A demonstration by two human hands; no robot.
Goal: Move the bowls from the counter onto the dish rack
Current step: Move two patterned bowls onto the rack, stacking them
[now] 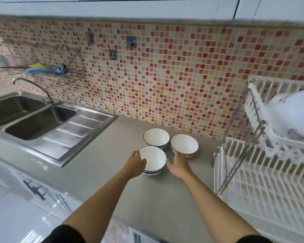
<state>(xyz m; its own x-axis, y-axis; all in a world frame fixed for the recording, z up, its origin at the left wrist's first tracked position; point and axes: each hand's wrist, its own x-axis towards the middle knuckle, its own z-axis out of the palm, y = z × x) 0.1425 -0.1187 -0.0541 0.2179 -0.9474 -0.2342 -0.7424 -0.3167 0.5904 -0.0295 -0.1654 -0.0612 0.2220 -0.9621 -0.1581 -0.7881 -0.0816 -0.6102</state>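
Note:
Three white bowls with blue patterned bands stand close together on the grey counter (102, 165). The near bowl (154, 157) has my left hand (136, 163) on its left rim, thumb over the edge and inside, fingers outside. My right hand (178, 164) is open just right of that bowl, its fingertips reaching the base of the right bowl (184, 144). The far bowl (156, 137) is untouched. The white slatted dish rack (263, 186) with a metal frame stands at the right.
The rack's upper tier holds a white dish (293, 113). A steel double sink (42, 123) with a tap (32, 85) fills the left. A mosaic tiled wall (165, 76) backs the counter, with a wire shelf (42, 72) on it.

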